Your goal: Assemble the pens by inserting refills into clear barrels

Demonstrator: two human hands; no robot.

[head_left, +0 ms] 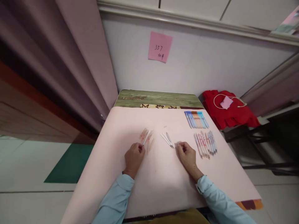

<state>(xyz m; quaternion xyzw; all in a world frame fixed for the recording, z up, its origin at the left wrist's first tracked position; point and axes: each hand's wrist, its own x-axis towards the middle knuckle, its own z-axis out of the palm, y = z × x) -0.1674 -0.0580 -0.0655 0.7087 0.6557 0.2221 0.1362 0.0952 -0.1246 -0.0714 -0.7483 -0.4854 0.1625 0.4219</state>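
Observation:
My left hand (135,158) is closed, pinching a thin white pen refill (146,137) that points up and away from me. Just beyond it lie several clear pen barrels (144,133) with reddish marks, and a pale barrel piece (150,145) is to their right. Between my hands, slim white refills with dark tips (166,140) rest on the table beside a short grey piece (168,136). My right hand (187,154) rests right of those refills, its fingers curled and pressed together. Whatever may be in its fingertips is too small to make out.
A row of blue and brown pens (196,119) lies at the back right, with a group of pale and pink pens (205,143) nearer me. A tiny clear piece (165,126) sits mid-table. Red cloth (230,115) is beyond the right edge; a curtain hangs left.

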